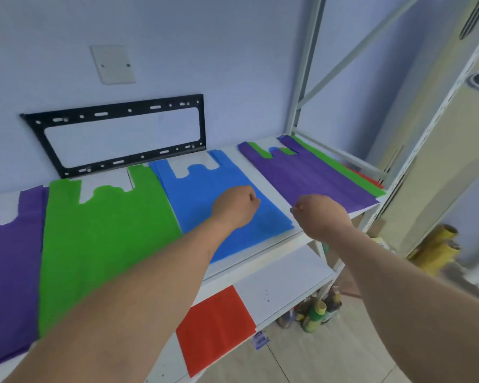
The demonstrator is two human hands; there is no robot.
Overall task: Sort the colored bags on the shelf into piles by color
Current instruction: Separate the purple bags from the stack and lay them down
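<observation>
1. left hand (237,207), centre of the frame, hovers over the blue bag pile (221,200) with fingers curled under; whether it pinches anything cannot be told.
2. right hand (320,217), right of centre, is curled too, just beside the blue pile's right edge; its grip cannot be told.
3. on the upper shelf (260,167): purple pile (9,258) at far left, green pile (103,239) next to it, then blue.
4. mixed stack (315,175) at upper right: purple on top, green, blue and red edges showing beneath.
5. red bag (216,327) lies on the lower shelf (282,283), bottom centre.

purple bag (9,272) cut off left, red bag (367,176) mostly hidden, bottles (315,313) blurry
</observation>
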